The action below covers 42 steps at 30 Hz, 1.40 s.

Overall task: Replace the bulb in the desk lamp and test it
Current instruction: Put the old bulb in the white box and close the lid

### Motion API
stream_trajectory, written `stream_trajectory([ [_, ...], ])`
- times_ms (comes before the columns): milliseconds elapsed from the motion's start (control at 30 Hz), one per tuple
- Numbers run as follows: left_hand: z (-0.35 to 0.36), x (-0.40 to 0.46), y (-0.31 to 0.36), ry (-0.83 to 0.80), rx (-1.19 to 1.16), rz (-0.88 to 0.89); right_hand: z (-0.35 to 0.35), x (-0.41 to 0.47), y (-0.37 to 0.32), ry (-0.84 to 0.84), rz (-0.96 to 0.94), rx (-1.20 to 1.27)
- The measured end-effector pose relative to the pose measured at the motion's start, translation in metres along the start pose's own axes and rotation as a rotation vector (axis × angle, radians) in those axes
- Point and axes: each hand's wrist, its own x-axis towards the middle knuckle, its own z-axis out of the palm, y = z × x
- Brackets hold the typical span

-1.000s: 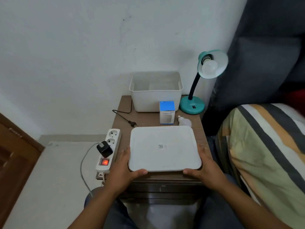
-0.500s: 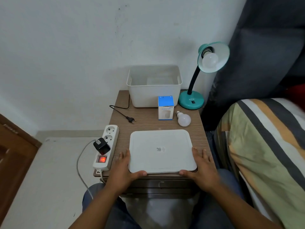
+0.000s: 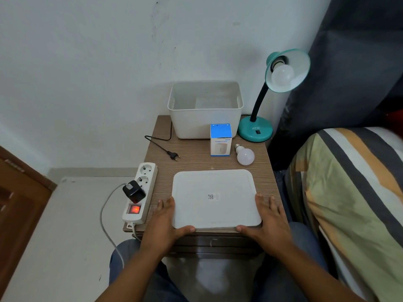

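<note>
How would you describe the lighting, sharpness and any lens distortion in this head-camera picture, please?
Head view: soft, even light, with only faint shadows behind the bin and lamp; the lamp's bulb is unlit, while the power strip switch glows red. Focus is sharp across the table. Wide-angle bending shows at the edges, where the wall and bed lean.

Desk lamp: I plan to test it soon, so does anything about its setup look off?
Yes. The desk lamp has its plug lying loose on the table, not in the power strip, so it has no power.
</note>
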Motion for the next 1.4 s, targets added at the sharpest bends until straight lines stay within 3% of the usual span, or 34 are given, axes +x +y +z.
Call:
stream_trajectory([
  [133,-0.003,0.005,0.000,-0.036,-0.021,-0.033,-0.006,-0.004,-0.006,0.010,0.026,0.025],
  [267,-0.012,0.013,0.005,0.010,-0.083,-0.044,-0.017,0.001,-0.011,0.124,0.021,0.064],
  [667,-0.092,0.126,0.068,0.192,-0.307,0.126,-0.052,0.109,-0.031,0.239,0.003,0.109],
  [800,-0.126,0.171,0.091,0.295,-0.260,0.237,-0.056,0.141,-0.036,0.198,0.030,0.100],
  [1067,-0.153,0.238,0.102,0.237,-0.191,0.137,-0.044,0.162,-0.035,0.166,0.103,0.123],
  [1400,-0.151,0.256,0.094,0.321,-0.186,0.163,-0.042,0.158,-0.031,0.222,0.058,0.221],
])
